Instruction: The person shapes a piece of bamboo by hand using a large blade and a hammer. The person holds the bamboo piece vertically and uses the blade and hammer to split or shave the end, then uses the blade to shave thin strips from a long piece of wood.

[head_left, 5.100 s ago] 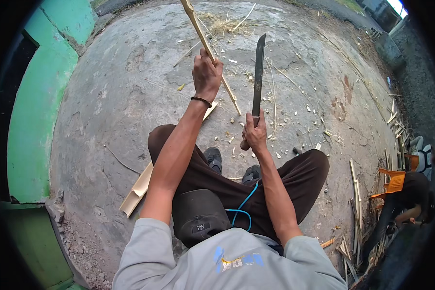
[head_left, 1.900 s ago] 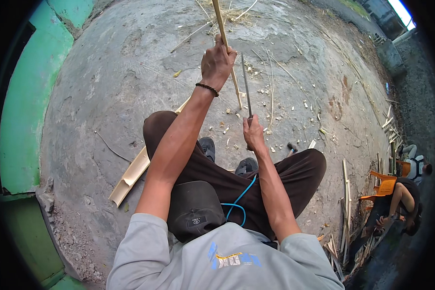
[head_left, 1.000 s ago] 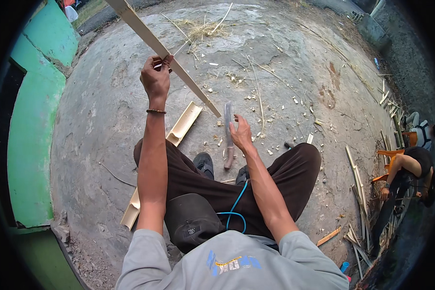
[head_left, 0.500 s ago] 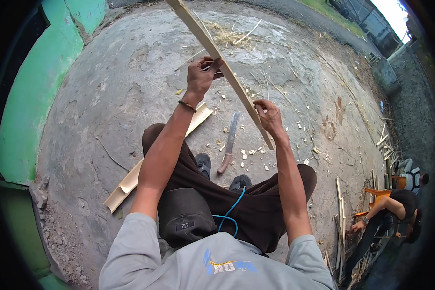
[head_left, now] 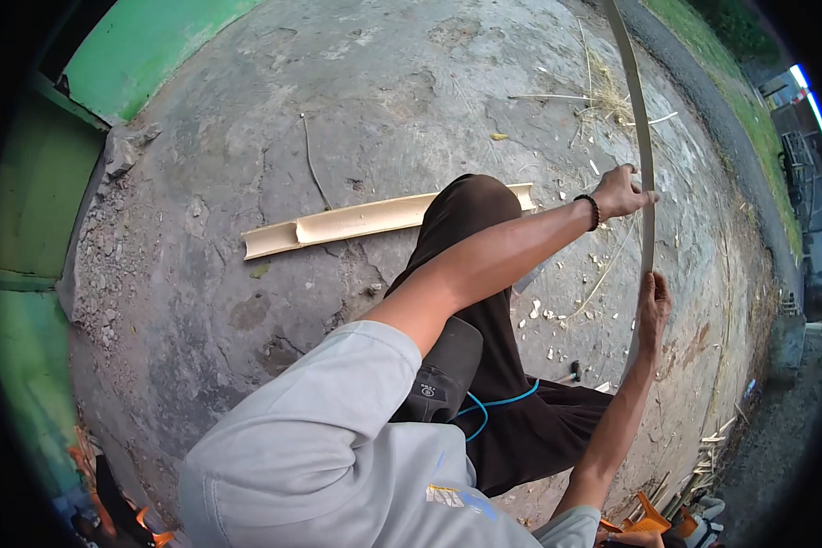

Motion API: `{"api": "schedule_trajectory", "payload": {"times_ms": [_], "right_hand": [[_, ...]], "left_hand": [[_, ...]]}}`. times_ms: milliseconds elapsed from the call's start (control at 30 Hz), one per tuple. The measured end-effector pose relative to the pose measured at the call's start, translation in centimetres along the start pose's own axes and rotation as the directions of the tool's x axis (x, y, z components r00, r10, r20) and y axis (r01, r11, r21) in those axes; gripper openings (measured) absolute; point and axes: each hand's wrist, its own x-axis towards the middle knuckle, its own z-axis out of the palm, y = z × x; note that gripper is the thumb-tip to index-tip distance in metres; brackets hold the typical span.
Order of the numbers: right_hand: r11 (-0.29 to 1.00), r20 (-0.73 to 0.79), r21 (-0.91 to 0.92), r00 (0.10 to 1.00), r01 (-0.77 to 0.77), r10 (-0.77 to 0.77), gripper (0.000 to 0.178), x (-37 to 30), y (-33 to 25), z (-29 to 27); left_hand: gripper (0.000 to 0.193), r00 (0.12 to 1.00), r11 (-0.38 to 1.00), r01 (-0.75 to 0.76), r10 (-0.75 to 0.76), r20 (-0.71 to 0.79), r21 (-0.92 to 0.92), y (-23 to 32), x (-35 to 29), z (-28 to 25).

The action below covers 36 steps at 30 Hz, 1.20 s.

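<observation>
A long, narrow bamboo strip point(head_left: 640, 110) runs from the top edge down past both hands at the right. My left hand point(head_left: 623, 193) has its fingers closed around the strip about midway along the visible length. Below it, my right hand point(head_left: 653, 309) pinches the same strip nearer its lower end, which passes behind the forearm. To the left, on the concrete, lies a split bamboo half point(head_left: 365, 220), hollow side up, partly hidden behind my bent left knee. The machete is largely out of sight behind my leg.
Pale wood chips point(head_left: 535, 309) and fibre shavings point(head_left: 607, 96) are scattered on the concrete. A thin stick point(head_left: 312, 164) lies beyond the split bamboo. A green wall point(head_left: 155, 46) and rubble point(head_left: 119, 265) border the left. Orange things and parts of people show at the bottom edge.
My view has turned, so the split bamboo appears farther up and the hands farther right. The strip now stands nearly upright in the picture, still in both hands.
</observation>
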Motion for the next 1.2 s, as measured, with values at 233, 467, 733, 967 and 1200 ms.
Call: {"api": "schedule_trajectory", "payload": {"times_ms": [233, 467, 733, 967, 1200], "right_hand": [[0.821, -0.118, -0.567, 0.993, -0.061, -0.008, 0.03, -3.7, 9.5, -16.3], [0.642, -0.341, -0.616, 0.89, -0.455, 0.303, 0.029, -27.5, 19.3, -21.0], [0.668, -0.459, 0.39, 0.495, -0.634, 0.738, 0.023, -54.7, 19.0, 0.8], [0.525, -0.541, 0.2, 0.353, -0.827, 0.763, 0.03, -60.0, 18.6, 9.0], [0.391, -0.26, 0.115, 0.352, -0.913, 0.899, 0.041, -58.5, 22.2, 7.9]], "left_hand": [[0.028, 0.964, 0.977, -0.161, 0.125, 0.234, 0.141, 8.0, -0.8, -7.9], [0.042, 0.838, 0.864, -0.24, 0.414, -0.355, 0.442, 1.3, -13.2, -36.1], [0.054, 0.522, 0.078, 0.853, -0.107, -0.846, 0.516, -20.4, -43.8, -58.5], [0.066, -0.108, 0.131, 0.963, -0.609, -0.786, -0.234, -25.0, -48.8, -59.6], [0.088, -0.137, 0.292, 0.817, -0.739, -0.66, -0.497, -24.8, -45.9, -58.3]]}}
